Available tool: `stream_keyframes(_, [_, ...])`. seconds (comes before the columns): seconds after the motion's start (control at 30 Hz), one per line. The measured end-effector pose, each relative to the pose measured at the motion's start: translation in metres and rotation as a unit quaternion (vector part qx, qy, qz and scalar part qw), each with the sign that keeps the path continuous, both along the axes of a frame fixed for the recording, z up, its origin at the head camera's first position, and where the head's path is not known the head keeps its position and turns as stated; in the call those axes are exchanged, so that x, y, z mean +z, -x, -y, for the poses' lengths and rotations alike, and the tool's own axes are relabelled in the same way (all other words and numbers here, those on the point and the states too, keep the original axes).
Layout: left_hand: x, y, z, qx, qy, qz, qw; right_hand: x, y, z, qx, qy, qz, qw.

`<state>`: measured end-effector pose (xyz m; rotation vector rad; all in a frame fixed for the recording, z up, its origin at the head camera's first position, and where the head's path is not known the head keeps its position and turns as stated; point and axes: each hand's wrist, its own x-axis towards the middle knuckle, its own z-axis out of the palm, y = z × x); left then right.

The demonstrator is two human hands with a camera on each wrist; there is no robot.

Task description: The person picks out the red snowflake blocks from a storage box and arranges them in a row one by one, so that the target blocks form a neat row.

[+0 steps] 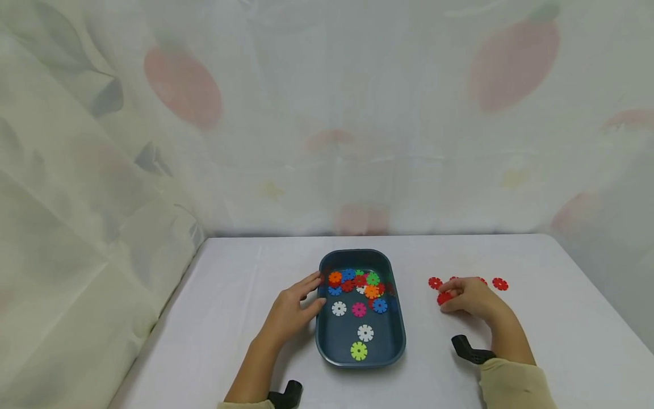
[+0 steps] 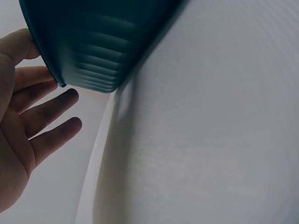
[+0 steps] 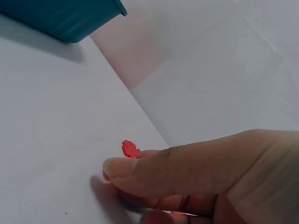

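A dark teal tray (image 1: 359, 363) holds several notched plastic discs in orange, blue, red, green, white, pink and yellow. My left hand (image 1: 293, 312) is at the tray's left side, its thumb and fingertips right at the rim. In the left wrist view, the left hand's fingers (image 2: 51, 109) are spread and fairly straight beside the tray wall (image 2: 100, 46). My right hand (image 1: 472, 299) is over the table to the right of the tray, pinching a red notched disc (image 1: 444, 297) between thumb and fingers. The thumb hides most of that disc in the right wrist view.
Other red discs lie on the white table around the right hand, including one at its left (image 1: 435, 283) and one at its right (image 1: 500, 284); the hand partly covers others. A fruit-print curtain (image 1: 327, 113) hangs behind the table and along its sides.
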<state>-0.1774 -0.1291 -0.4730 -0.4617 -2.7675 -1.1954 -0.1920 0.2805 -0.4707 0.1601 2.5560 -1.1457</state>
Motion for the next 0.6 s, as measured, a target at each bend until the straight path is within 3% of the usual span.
stream_keyframes(0.6, [0.0, 0.0, 0.0, 0.001, 0.001, 0.007, 1.0, -0.006, 0.003, 0.011, 0.007, -0.048, -0.021, 0.999])
